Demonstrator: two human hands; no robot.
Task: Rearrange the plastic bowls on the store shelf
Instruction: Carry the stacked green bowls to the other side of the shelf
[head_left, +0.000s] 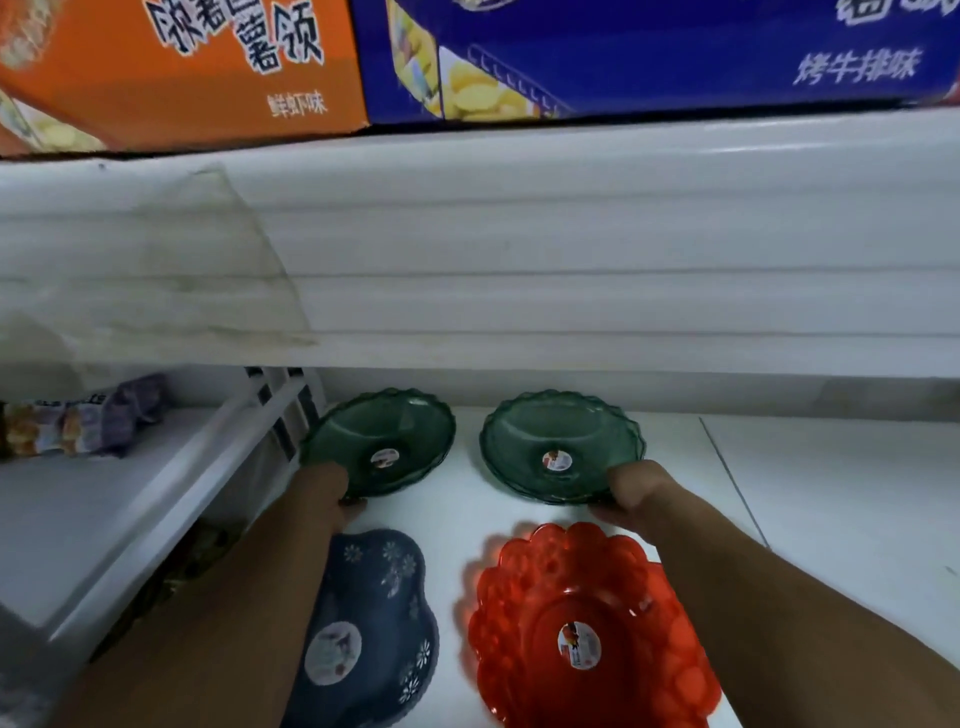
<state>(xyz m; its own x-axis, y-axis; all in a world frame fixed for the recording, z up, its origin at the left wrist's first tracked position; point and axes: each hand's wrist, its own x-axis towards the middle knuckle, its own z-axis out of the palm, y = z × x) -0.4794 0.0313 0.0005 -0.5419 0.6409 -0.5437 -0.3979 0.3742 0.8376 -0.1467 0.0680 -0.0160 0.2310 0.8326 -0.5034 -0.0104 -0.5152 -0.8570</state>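
My left hand and right hand each pinch a green bowl rim at the shelf back; thin grips risk slipping.

Up top, on the upper shelf board: an orange snack carton at the left end, printed with dark Chinese characters and pictures of crisps, touching a blue snack carton on its right, printed with white characters and yellow crisps. Below the board's white front edge, a white ribbed back panel, stained and smudged toward the left. At the far left, on a neighbouring white shelf behind a slotted white upright, a crumpled purple snack packet lying against the back edge.
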